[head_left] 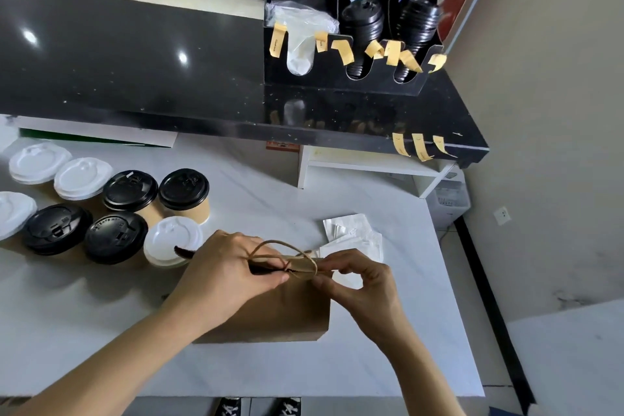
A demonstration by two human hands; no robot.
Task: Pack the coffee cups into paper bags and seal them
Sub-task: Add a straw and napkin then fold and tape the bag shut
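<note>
Both hands worked at the folded top of one brown paper bag (280, 311) standing on the white surface (371, 358). Left hand (233, 273) gripped the fold and twine handles (287, 255); right hand (363, 284) pinched its end. Lidded cups (184, 194) stood left, apart.

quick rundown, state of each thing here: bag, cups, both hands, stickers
paper bag: upright, top folded shut
left hand: pinching the folded top
right hand: pinching the folded top
cups: lidded, standing on the table, unpacked
yellow stickers: stuck along the counter edge, ends hanging
</note>
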